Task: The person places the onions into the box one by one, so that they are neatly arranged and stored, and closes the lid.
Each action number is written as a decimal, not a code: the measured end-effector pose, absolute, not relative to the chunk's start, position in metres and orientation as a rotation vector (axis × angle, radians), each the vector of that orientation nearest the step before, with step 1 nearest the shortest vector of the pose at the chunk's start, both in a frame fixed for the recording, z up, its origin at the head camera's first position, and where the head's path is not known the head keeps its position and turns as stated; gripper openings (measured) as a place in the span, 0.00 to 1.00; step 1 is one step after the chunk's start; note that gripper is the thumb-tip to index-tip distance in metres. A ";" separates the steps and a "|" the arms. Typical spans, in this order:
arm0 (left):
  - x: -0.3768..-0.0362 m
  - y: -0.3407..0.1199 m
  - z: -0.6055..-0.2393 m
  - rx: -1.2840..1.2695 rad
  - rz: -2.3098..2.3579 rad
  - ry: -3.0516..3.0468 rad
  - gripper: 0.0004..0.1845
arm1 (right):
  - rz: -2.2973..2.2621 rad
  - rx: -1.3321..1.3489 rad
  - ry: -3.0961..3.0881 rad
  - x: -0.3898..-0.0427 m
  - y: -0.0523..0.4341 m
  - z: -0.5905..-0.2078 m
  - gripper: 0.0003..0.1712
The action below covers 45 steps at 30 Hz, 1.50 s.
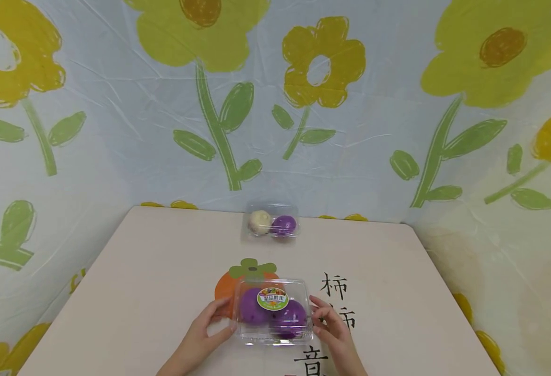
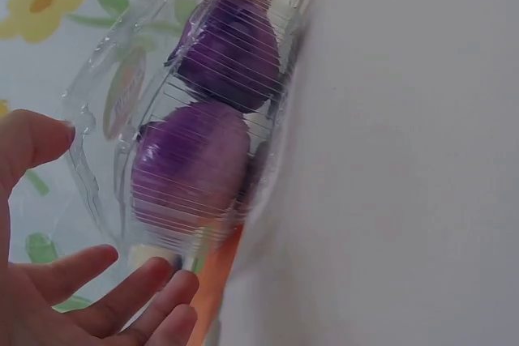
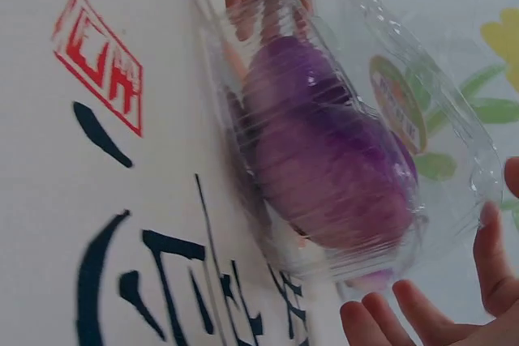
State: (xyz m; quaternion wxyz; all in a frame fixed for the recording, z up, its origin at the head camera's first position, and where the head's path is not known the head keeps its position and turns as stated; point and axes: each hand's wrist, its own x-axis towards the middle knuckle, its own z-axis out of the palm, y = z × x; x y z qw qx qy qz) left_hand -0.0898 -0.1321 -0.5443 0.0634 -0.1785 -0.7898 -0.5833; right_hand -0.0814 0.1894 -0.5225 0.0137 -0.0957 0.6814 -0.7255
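Both of our hands sit nearest to us at the front edge of the desk (image 1: pixel 162 271), one on each side of a clear plastic clamshell box (image 1: pixel 273 312). Our left hand (image 1: pixel 200 334) comes in from the lower left with its thumb reaching up along the box's left wall and its fingers (image 2: pixel 122 301) spread and nearly straight beneath the near corner; from the left wrist view they lie just beside the plastic and we cannot tell whether they press on it. Our right hand (image 1: pixel 333 331) mirrors it on the right side, fingers (image 3: pixel 422 313) loosely extended, tips at or just short of the box's right edge. Neither hand is curled round the box.

We see the box lying flat on the desk, lid closed, with two purple round fruits (image 1: pixel 275 313) side by side inside and a round green-rimmed label (image 1: pixel 272 298) on top. It partly covers an orange persimmon picture (image 1: pixel 249 279) printed on the desk, and black characters (image 1: pixel 335 286) run down the surface just right of it.

Well apart, at the far edge of the desk, we have a second clear box (image 1: pixel 272 223) holding one pale ball and one purple one. Behind it hangs a flower-print cloth (image 1: pixel 275 104).
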 end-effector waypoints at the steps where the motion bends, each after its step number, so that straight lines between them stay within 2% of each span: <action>1: -0.089 -0.132 -0.545 -0.549 -1.777 -2.382 0.28 | -2.254 -0.260 2.113 -0.081 0.189 -0.524 0.15; 6: -0.089 -0.133 -0.546 -0.517 -1.990 -2.420 0.28 | -2.166 -0.095 2.073 -0.081 0.186 -0.525 0.34; 9: -0.090 -0.134 -0.548 -0.514 -2.163 -2.454 0.21 | -2.085 -0.054 2.081 -0.081 0.185 -0.524 0.38; 13: -0.092 -0.137 -0.551 -0.673 -2.341 -2.469 0.10 | -1.996 -0.021 2.069 -0.082 0.186 -0.522 0.35; 16: -0.095 -0.137 -0.553 -0.811 -2.432 -2.441 0.14 | -1.957 -0.011 2.038 -0.083 0.188 -0.523 0.27; 20: -0.099 -0.136 -0.556 -0.932 -2.527 -2.365 0.17 | -1.894 -0.029 1.996 -0.087 0.192 -0.524 0.10; 22: -0.101 -0.135 -0.558 -0.960 -2.580 -2.325 0.18 | -1.859 -0.056 1.974 -0.089 0.194 -0.524 0.06; 27: -0.102 -0.134 -0.561 -0.917 -2.764 -2.261 0.20 | -1.820 -0.188 1.877 -0.090 0.197 -0.525 0.19; 30: -0.102 -0.133 -0.564 -0.875 -2.858 -2.216 0.21 | -1.849 -0.261 1.758 -0.089 0.198 -0.527 0.22; 45: -0.102 -0.128 -0.571 -0.849 -2.989 -2.002 0.20 | -2.023 -0.367 1.461 -0.091 0.201 -0.545 0.18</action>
